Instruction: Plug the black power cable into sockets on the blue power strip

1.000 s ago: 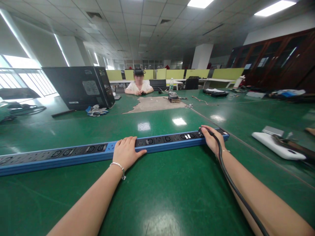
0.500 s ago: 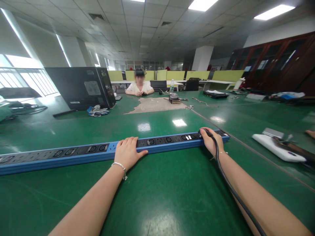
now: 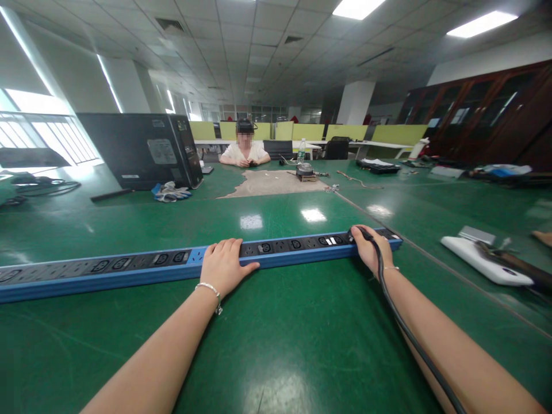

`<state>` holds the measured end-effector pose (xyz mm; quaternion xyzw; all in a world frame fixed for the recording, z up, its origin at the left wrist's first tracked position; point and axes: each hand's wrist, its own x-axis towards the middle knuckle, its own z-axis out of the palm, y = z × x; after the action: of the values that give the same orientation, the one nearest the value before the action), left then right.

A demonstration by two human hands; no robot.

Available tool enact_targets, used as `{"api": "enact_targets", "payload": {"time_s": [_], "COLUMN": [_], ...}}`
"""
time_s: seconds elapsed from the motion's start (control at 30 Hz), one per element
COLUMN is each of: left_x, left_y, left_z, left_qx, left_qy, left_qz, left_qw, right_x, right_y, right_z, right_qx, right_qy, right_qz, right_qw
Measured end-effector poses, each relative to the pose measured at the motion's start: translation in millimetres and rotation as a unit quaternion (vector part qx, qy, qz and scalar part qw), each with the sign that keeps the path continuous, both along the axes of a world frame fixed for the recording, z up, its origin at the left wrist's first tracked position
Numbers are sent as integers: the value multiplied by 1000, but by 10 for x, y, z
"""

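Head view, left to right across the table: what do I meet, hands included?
Black bar → gloves → left hand on the power strip → bottle → right hand holding the black plug → white device.

power strip [image 3: 149, 261]: left end cropped | plug [image 3: 351, 234]: mostly hidden by right hand [image 3: 368, 250]

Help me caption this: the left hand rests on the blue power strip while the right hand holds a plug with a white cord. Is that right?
Not white: the cord is black, as the head view shows. The rest stands: the left hand rests on the blue power strip and the right hand holds the plug.
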<state>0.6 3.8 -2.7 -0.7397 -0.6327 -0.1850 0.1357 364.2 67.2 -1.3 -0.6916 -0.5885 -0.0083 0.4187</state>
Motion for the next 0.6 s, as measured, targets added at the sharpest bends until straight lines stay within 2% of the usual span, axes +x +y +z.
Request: {"api": "enact_targets", "payload": {"time_s": [0.17, 0.43, 0.5, 0.6], "left_x": [2, -2, -3, -3], "left_y": [-2, -9, -9, -8], "left_z": [4, 2, 4, 6], "left_qx": [2, 4, 5, 6], "left_qy": [10, 11, 12, 7], "left_qz": [5, 1, 1, -2], "left_qw": [1000, 1000, 1000, 1000], "right_x": [-43, -15, 24, 154], "right_y": [13, 11, -3, -32], "right_z": [-50, -176, -196, -199], "right_qx": [20, 13, 0, -4], "right_qy": [-64, -129, -132, -115], "right_qz": [24, -12, 4, 73], "right_qw": [997, 991, 991, 991]}}
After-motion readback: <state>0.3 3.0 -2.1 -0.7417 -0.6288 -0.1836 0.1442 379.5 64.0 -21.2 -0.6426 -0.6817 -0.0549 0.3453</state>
